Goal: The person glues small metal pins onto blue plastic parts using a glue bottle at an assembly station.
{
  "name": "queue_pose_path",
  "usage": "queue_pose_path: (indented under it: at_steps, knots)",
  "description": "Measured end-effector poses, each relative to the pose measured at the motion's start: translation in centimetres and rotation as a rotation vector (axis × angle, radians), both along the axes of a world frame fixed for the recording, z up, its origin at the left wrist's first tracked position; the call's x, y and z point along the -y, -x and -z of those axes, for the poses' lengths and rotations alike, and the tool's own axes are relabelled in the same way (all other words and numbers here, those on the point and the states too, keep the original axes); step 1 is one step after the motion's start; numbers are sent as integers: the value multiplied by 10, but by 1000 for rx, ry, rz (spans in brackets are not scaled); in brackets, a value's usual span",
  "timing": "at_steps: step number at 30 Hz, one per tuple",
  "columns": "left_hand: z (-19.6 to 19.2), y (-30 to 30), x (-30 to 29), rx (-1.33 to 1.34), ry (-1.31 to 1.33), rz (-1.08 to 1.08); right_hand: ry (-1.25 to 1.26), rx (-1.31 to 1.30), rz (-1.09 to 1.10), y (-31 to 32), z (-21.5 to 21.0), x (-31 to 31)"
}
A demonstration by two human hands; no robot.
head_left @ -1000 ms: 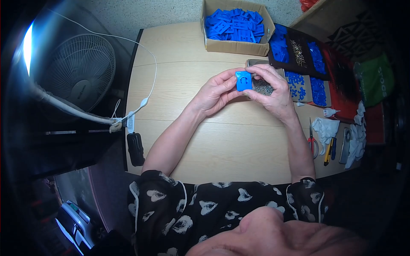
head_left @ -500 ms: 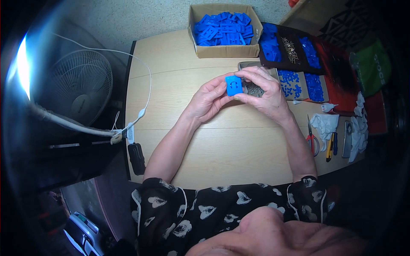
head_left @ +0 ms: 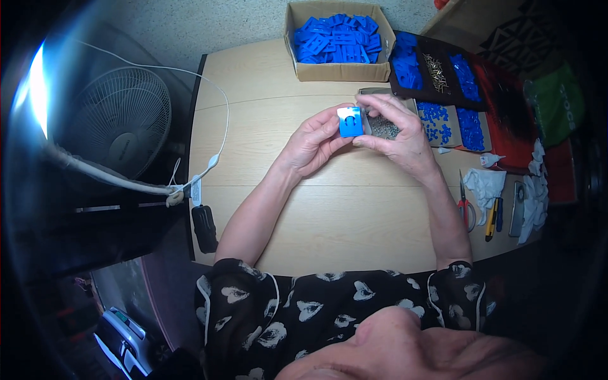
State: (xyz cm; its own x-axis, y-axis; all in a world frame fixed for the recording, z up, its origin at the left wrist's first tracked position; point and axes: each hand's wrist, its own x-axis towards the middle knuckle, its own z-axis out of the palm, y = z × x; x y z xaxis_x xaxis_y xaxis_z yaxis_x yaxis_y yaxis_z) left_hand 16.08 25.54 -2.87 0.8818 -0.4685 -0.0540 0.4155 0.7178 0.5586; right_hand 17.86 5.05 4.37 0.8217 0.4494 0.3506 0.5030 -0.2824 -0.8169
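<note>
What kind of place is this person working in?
Probably a small home assembly bench: a cardboard box of blue plastic parts, a tray of small metal pieces, and red-handled scissors on a pale wooden table.

One fan (head_left: 123,123), one cardboard box (head_left: 339,69)

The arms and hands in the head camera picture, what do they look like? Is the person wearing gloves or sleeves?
No gloves: the left hand and the right hand are bare, and both forearms are bare too. The sleeves are short, ending near the elbows. They belong to a black top with a white heart-like pattern and thin white edging. I can see no watch, bracelet or ring.
</note>
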Motion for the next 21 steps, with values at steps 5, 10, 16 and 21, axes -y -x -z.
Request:
queue_pose_path:
  at_steps: [5,10,16,21]
  knots:
    - [-1,-2,-9,-1,-47,-62,-331,-388,120,-3,21,4]
    - [-5,-2,-4,20,-68,-44,-461,-629,60,-1,25,1]
    - [-2,-1,-7,54,-76,-34,-380,-663,72,3,21,-5]
    - [-6,2,-7,69,-90,1,-357,-643,66,4,21,-5]
